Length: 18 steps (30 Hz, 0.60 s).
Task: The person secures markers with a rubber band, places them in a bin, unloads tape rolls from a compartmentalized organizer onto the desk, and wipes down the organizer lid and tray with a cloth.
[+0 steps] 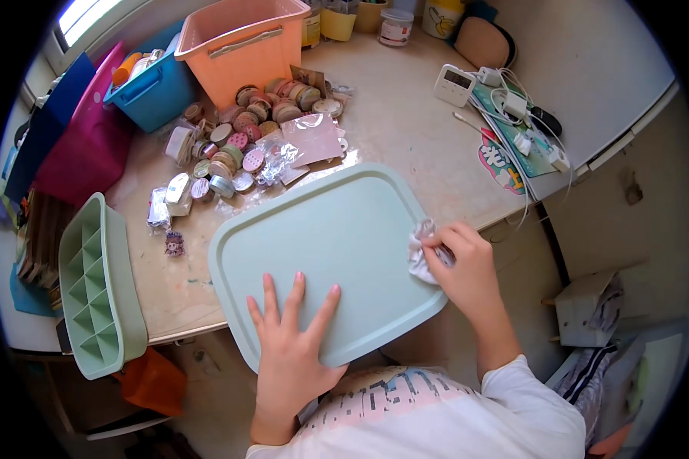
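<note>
A pale green rectangular lid (329, 222) with a raised rim lies partly on the desk and sticks out past its front edge towards me. My left hand (291, 336) rests flat on its near left part, fingers spread. At the lid's right rim, my right hand (463, 260) pinches a crumpled whitish cloth (421, 252) and presses it against the edge. Part of the cloth is hidden under the fingers.
Rolls of tape (249, 126) and small packets are heaped behind the lid. A green divided box (99, 283) stands at the left edge. An orange bin (241, 50) and a blue basket (153, 92) are at the back; cables and a white digital clock (455, 85) lie to the right.
</note>
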Motion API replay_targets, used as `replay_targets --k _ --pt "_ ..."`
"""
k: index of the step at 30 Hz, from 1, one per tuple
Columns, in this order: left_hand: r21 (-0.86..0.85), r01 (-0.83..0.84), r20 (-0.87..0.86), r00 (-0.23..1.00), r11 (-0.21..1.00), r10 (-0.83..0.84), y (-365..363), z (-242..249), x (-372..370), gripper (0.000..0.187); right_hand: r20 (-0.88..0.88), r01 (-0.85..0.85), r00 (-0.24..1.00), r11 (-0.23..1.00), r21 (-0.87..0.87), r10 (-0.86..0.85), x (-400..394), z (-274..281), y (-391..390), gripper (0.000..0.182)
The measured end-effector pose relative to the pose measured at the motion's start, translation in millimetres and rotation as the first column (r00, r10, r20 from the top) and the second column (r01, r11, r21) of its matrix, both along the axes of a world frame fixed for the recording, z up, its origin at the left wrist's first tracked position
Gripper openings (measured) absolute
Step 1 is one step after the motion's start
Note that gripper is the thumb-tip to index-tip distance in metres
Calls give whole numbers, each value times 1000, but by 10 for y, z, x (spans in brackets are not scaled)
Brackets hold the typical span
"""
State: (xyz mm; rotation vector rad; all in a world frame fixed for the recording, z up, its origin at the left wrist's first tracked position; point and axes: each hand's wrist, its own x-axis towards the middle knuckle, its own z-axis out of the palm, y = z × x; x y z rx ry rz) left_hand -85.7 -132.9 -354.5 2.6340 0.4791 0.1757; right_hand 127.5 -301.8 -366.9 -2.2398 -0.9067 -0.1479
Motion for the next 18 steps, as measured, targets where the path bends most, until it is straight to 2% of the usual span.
replay_targets --k 5,6,11,13,15,18 --pt "34 5 6 1000 999 -5 -8 -31 -7 89 -63 -55 996 998 3 56 186 4 94 6" --pt "38 5 5 1000 999 -5 -13 -29 -10 90 -16 -64 998 998 26 65 271 -56 204 5" --pt "32 10 -5 1000 999 -10 0 -11 0 89 -77 -88 992 991 106 96 546 -82 529 5" --pt "32 5 -9 1000 999 -5 -16 -23 -16 88 -115 -90 988 988 124 105 502 -110 489 6" --pt "51 -6 7 1000 999 6 -18 -27 2 86 63 -75 996 994 83 70 405 -129 324 7" --pt "46 -10 -3 1000 999 10 -20 -22 16 85 -18 -36 999 999 25 36 202 -57 32 10"
